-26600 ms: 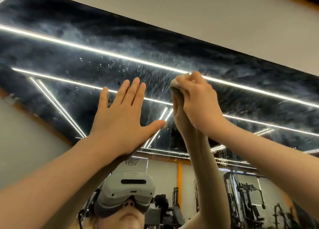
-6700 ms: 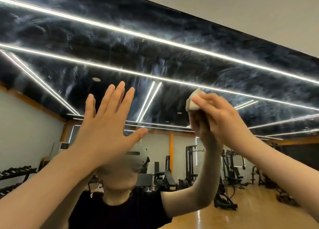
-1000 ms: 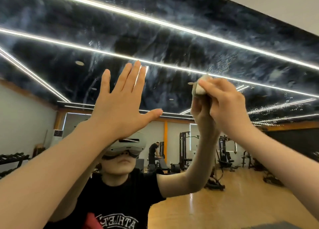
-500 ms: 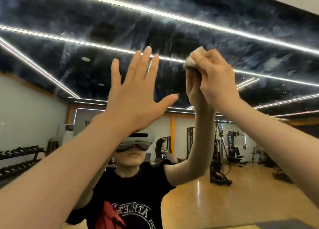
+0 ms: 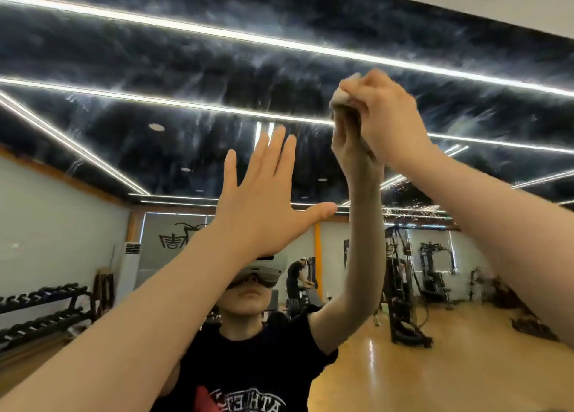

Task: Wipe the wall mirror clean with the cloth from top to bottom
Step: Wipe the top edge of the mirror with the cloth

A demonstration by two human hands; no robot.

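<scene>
The right hand [image 5: 385, 116] is bunched around a small wad of cloth [image 5: 341, 96], pressing it against the wall mirror [image 5: 186, 70] high up, where the streaked glass reflects the dark ceiling. The left hand [image 5: 264, 206] is flat, fingers straight and spread, palm against the glass lower down and to the left. The smeared band lies around and below the cloth, so the wiping hand, the nearer one to it, probably has to travel downward next
</scene>
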